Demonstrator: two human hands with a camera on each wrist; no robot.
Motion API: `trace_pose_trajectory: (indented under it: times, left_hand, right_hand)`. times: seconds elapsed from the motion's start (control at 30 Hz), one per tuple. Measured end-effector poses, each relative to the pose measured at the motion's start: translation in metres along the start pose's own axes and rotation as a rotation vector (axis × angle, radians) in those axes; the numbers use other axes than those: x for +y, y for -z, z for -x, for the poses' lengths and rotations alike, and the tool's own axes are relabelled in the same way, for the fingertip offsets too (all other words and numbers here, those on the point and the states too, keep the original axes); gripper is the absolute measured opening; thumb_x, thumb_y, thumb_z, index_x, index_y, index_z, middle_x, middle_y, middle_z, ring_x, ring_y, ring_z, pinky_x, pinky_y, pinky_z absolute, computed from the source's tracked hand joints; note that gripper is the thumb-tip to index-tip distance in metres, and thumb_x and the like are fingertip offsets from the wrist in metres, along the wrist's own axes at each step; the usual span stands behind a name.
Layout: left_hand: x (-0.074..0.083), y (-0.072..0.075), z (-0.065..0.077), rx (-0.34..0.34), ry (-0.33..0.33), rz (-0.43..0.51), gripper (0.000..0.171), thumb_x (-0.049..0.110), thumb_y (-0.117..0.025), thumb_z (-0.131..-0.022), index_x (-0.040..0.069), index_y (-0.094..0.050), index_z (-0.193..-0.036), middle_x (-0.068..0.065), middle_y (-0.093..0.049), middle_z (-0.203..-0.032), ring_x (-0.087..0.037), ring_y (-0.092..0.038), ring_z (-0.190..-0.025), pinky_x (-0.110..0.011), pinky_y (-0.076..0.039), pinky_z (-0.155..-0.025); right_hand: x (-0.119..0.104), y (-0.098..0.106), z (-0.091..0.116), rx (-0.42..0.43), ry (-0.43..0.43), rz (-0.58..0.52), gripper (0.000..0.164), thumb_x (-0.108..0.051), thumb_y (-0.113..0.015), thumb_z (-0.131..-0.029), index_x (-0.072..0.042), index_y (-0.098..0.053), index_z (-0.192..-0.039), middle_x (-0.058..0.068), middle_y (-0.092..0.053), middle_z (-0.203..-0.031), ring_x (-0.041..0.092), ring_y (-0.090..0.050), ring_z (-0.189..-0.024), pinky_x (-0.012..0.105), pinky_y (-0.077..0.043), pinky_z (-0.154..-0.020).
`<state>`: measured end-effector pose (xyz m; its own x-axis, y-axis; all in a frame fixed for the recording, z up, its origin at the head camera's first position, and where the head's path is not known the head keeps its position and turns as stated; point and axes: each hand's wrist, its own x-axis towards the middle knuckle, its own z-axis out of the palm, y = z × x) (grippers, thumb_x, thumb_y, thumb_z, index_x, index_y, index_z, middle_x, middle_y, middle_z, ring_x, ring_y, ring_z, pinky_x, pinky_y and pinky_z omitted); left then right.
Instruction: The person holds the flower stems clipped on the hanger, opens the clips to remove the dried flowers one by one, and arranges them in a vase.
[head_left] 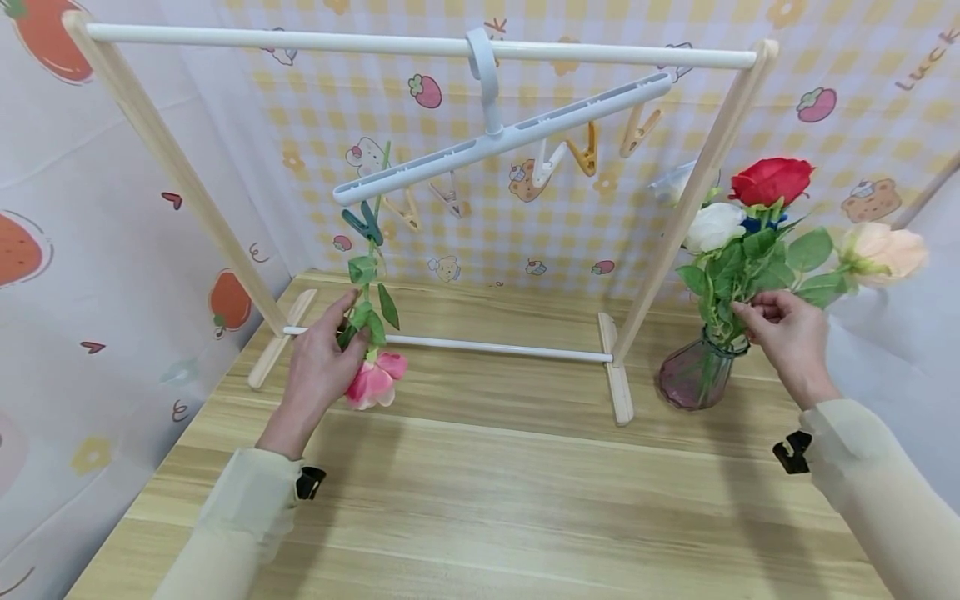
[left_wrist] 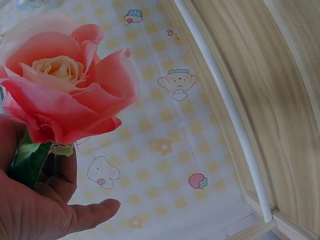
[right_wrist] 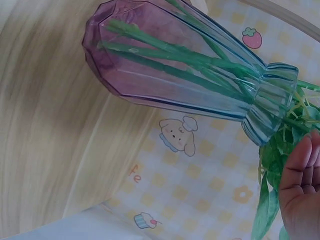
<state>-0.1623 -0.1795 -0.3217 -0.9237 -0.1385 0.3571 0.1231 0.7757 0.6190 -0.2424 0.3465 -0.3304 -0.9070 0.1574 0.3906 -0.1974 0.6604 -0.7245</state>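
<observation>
A pink rose hangs head down, its stem caught in a teal clip at the low end of a pale blue hanger. My left hand curls round the leafy stem just above the bloom. In the left wrist view, the rose stands out past the left hand, one finger stretched away. At the right, my right hand pinches among the stems and leaves over a purple-tinted glass vase. Leaves partly hide those fingertips; the right wrist view crops the right hand.
Around the hanger stands a wooden rack with a white top bar. Several other clips, including an orange clip, hang from the tilted hanger. The vase carries a red rose, a white rose and a peach rose.
</observation>
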Motion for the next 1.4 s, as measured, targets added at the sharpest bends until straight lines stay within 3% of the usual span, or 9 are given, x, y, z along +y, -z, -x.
trace_pose_trajectory:
  times: [0.1, 0.27, 0.37, 0.57, 0.67, 0.8, 0.9, 1.13, 1.4]
  left_hand:
    - [0.000, 0.000, 0.001, -0.002, -0.002, 0.001, 0.053, 0.011, -0.057, -0.090, 0.009, -0.043, -0.141, -0.021, -0.065, -0.096, -0.026, -0.057, -0.071, -0.033, -0.040, -0.060]
    - [0.001, -0.001, 0.002, 0.008, -0.015, 0.011, 0.053, 0.011, -0.058, -0.090, 0.009, -0.044, -0.140, -0.020, -0.066, -0.095, -0.027, -0.059, -0.074, -0.035, -0.041, -0.063]
    - [0.001, -0.001, 0.002, 0.022, -0.027, 0.017, 0.052, 0.010, -0.058, -0.089, 0.008, -0.045, -0.139, -0.019, -0.066, -0.092, -0.027, -0.059, -0.073, -0.036, -0.041, -0.063]
    - [0.000, -0.001, 0.002, 0.035, -0.032, 0.017, 0.052, 0.010, -0.058, -0.087, 0.007, -0.047, -0.138, -0.016, -0.066, -0.087, -0.023, -0.055, -0.064, -0.033, -0.040, -0.059]
    - [0.000, 0.000, 0.002, 0.043, -0.035, 0.019, 0.052, 0.010, -0.059, -0.086, 0.007, -0.048, -0.137, -0.014, -0.066, -0.086, -0.020, -0.051, -0.059, -0.031, -0.037, -0.053]
    - [0.001, 0.001, 0.003, 0.043, -0.034, 0.027, 0.052, 0.010, -0.059, -0.085, 0.008, -0.050, -0.136, -0.012, -0.065, -0.083, -0.017, -0.046, -0.056, -0.029, -0.034, -0.050]
    - [0.003, 0.002, 0.005, 0.036, -0.034, 0.031, 0.051, 0.009, -0.059, -0.086, 0.008, -0.050, -0.136, -0.011, -0.065, -0.082, -0.016, -0.045, -0.054, -0.028, -0.034, -0.049]
    - [0.005, 0.007, 0.009, 0.026, -0.026, 0.035, 0.051, 0.009, -0.059, -0.086, 0.009, -0.050, -0.136, -0.010, -0.064, -0.079, -0.015, -0.044, -0.051, -0.027, -0.033, -0.046]
    - [0.006, 0.014, 0.013, 0.034, -0.026, 0.037, 0.051, 0.008, -0.060, -0.086, 0.009, -0.050, -0.136, -0.009, -0.063, -0.079, -0.014, -0.042, -0.050, -0.026, -0.030, -0.045]
  right_hand:
    - [-0.001, 0.003, 0.006, 0.025, -0.037, -0.017, 0.010, -0.018, -0.064, -0.088, -0.016, -0.055, -0.091, -0.026, -0.052, -0.065, -0.006, -0.053, -0.049, 0.010, -0.045, -0.048]
    - [-0.007, 0.004, 0.014, 0.148, -0.104, -0.107, 0.023, -0.012, -0.065, -0.087, -0.024, -0.051, -0.101, -0.021, -0.053, -0.070, -0.007, -0.051, -0.049, 0.008, -0.044, -0.049]
    - [-0.014, 0.001, 0.016, 0.221, -0.074, -0.156, 0.026, -0.008, -0.066, -0.085, -0.025, -0.052, -0.098, -0.016, -0.054, -0.072, -0.006, -0.050, -0.049, 0.007, -0.043, -0.049]
    - [-0.039, -0.014, 0.016, 0.245, 0.147, -0.172, 0.020, -0.002, -0.066, -0.084, -0.017, -0.059, -0.093, -0.019, -0.054, -0.071, -0.007, -0.049, -0.051, 0.006, -0.040, -0.049]
    - [-0.059, -0.025, 0.016, 0.197, 0.237, -0.200, 0.013, 0.001, -0.066, -0.083, -0.003, -0.061, -0.095, -0.019, -0.055, -0.071, -0.006, -0.049, -0.053, 0.007, -0.038, -0.049]
    - [-0.087, -0.042, 0.015, 0.119, 0.350, -0.217, 0.019, 0.004, -0.066, -0.082, 0.008, -0.061, -0.100, -0.018, -0.055, -0.072, -0.005, -0.049, -0.058, 0.007, -0.038, -0.051]
    - [-0.110, -0.058, 0.014, 0.076, 0.444, -0.211, 0.019, 0.006, -0.067, -0.081, 0.007, -0.063, -0.099, -0.014, -0.055, -0.073, -0.005, -0.048, -0.060, 0.008, -0.037, -0.053]
    - [-0.157, -0.097, 0.005, -0.038, 0.695, -0.215, 0.017, 0.005, -0.069, -0.079, 0.008, -0.064, -0.095, 0.012, -0.061, -0.073, -0.003, -0.050, -0.062, 0.008, -0.041, -0.056]
    - [-0.211, -0.130, -0.006, -0.131, 0.989, -0.092, 0.019, -0.001, -0.070, -0.081, 0.001, -0.064, -0.099, 0.010, -0.060, -0.076, 0.011, -0.049, -0.062, 0.019, -0.041, -0.057]
